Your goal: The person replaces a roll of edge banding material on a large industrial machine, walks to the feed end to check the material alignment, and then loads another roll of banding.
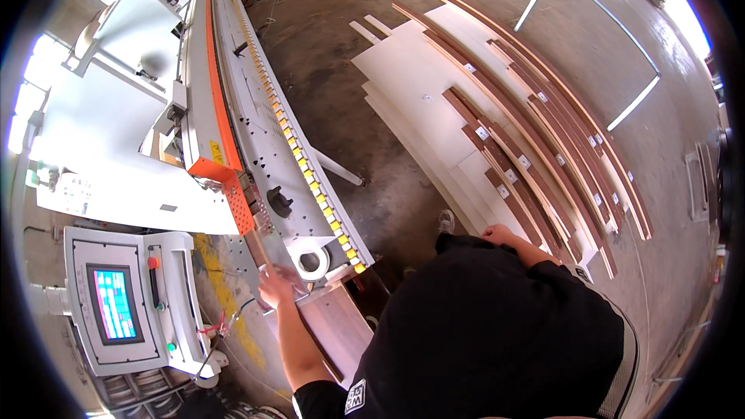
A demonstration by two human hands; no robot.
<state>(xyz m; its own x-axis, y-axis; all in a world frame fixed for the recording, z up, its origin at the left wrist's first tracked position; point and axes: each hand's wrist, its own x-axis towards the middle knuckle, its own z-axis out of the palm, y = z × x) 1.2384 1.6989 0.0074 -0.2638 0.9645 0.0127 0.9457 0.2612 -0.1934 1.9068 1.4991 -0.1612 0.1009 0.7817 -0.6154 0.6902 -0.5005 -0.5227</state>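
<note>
My left hand (276, 289) reaches to the near end of a long edge-processing machine (240, 109), beside a clear plastic guard (292, 279). Its index finger stretches forward along a narrow strip (260, 248), and no object shows in its grasp. Just right of that hand is a white ring-shaped part (312, 262) on the machine's end. A wood-grain panel (337, 326) lies below, close to my left forearm. Held near my body, my right hand (498, 234) has its fingers curled, with nothing visible in them. It is nearest to the stacked boards.
A control console (116, 302) with a lit screen stands at the left. White panels (403, 62) and several brown labelled strips (528, 140) form a stack on the right. The machine's yellow-and-white roller edge (299, 155) runs away from me. A slanted leg (337, 167) sticks out over the floor.
</note>
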